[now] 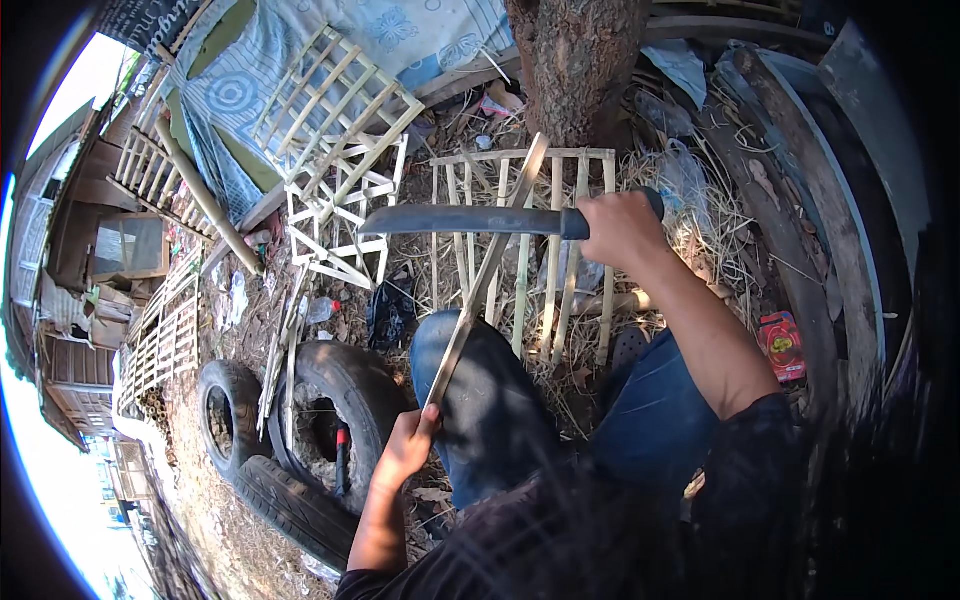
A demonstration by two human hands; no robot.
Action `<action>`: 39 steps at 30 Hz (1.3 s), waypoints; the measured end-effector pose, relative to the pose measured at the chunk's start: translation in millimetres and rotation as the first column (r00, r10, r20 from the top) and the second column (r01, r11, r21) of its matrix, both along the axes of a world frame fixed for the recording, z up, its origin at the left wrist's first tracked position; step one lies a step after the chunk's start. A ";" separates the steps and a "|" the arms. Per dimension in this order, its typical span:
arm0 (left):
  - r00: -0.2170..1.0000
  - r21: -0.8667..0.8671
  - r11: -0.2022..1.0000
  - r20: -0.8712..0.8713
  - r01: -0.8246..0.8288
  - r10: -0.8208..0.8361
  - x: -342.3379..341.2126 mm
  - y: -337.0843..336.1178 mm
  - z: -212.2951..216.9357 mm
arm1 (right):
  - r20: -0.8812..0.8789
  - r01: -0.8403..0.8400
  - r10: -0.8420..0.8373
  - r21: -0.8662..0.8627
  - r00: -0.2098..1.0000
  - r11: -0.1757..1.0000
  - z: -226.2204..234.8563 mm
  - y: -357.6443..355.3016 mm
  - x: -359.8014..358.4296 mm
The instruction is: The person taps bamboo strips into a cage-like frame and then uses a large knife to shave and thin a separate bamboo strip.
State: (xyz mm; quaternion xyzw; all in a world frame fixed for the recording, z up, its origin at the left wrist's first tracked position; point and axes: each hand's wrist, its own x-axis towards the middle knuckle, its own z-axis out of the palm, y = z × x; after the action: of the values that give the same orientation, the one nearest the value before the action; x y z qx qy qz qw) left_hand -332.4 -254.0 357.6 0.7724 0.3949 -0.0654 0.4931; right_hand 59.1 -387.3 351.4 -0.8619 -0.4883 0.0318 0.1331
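Observation:
My right hand [622,230] is closed round the dark handle of a machete [470,220], its long blade pointing left. The blade lies across a long bamboo strip [462,330], near the strip's upper part; whether they touch I cannot tell. My left hand [408,446] grips the lower end of that strip, which slants up and to the right past my knee. Beneath the blade, on the ground ahead of my knees, is a bamboo slat frame [553,270] with several upright slats joined to a crosspiece at the far end.
Worn tyres [365,385] lie at the left, with a red-and-black handled tool [342,455] in one. More bamboo lattices [335,110] lean at the upper left by a blue patterned sheet [400,40]. A tree trunk [575,70] stands ahead; a red packet [782,345] and planks [800,180] are rightward.

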 end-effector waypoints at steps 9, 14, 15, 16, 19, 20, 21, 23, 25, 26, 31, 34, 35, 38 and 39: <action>0.999 0.084 0.995 0.020 -0.046 0.045 -12.4 -9.2 -10.6 | -0.019 0.026 -0.024 0.106 1.000 0.994 -1.9 23.4 -10.3; 0.992 0.009 0.992 0.011 -0.122 0.122 -16.5 -9.7 -11.3 | -0.095 0.299 -0.295 0.020 0.951 0.954 -11.9 27.0 36.5; 0.992 0.063 0.991 0.040 -0.119 0.117 -17.4 -12.1 -12.4 | -0.140 0.433 -0.422 0.056 0.896 0.900 -12.1 17.1 43.3; 0.990 0.119 0.985 0.078 -0.122 0.114 -17.0 -13.5 -14.5 | -0.184 0.555 -0.534 0.090 0.825 0.827 -8.8 9.8 50.2; 0.973 -0.181 0.964 0.092 -0.193 0.212 -31.7 9.9 -28.0 | -0.231 0.594 -0.562 0.098 0.794 0.799 -5.4 -10.1 49.5; 0.962 -0.485 0.847 0.040 -0.219 0.271 -42.1 25.2 -34.4 | -0.227 0.587 -0.555 0.104 0.800 0.803 2.3 -9.3 41.1; 0.978 -0.501 0.852 0.050 -0.151 0.203 -42.9 30.3 -35.6 | -0.273 0.539 -0.495 0.117 0.825 0.834 11.8 -5.8 28.5; 0.976 -0.629 0.768 0.065 -0.123 0.209 -35.4 34.2 -34.5 | -0.345 0.434 -0.354 0.188 0.869 0.881 14.0 1.6 11.2; 0.975 -0.745 0.661 0.078 -0.083 0.210 -27.1 38.8 -36.5 | -0.389 0.306 -0.166 0.333 0.906 0.892 9.9 9.8 -10.3; 0.980 -0.788 0.612 0.063 -0.068 0.189 -26.9 42.6 -39.4 | -0.371 0.231 -0.063 0.430 0.927 0.873 3.0 18.6 -23.9; 0.991 -0.904 0.428 0.050 -0.007 0.122 -22.0 55.6 -40.5 | -0.168 -0.157 0.255 0.448 0.952 0.880 -17.2 45.1 -63.6; 0.994 -0.942 0.336 0.035 -0.002 0.102 -23.3 56.2 -42.0 | -0.045 -0.227 0.252 0.308 0.967 0.924 -34.6 54.5 -45.3; 0.994 -0.932 0.362 0.016 -0.026 0.111 -21.3 52.7 -40.6 | 0.027 -0.191 0.192 0.312 0.981 0.931 -36.6 52.5 -26.8; 0.993 -0.915 0.401 0.018 -0.033 0.121 -20.7 52.0 -40.8 | -0.100 0.187 -0.168 0.238 0.981 0.953 -25.5 36.1 16.5; 0.993 -0.923 0.384 0.040 -0.005 0.110 -18.6 53.4 -41.4 | -0.069 0.185 -0.174 0.211 0.982 0.960 -23.5 32.2 18.3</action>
State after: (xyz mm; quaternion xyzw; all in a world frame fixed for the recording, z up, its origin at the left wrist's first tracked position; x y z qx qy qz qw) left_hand -351.0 -200.6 316.2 0.3579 0.2950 -0.2195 0.8583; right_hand 77.3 -355.1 327.9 -0.8821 -0.4051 -0.0124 0.2403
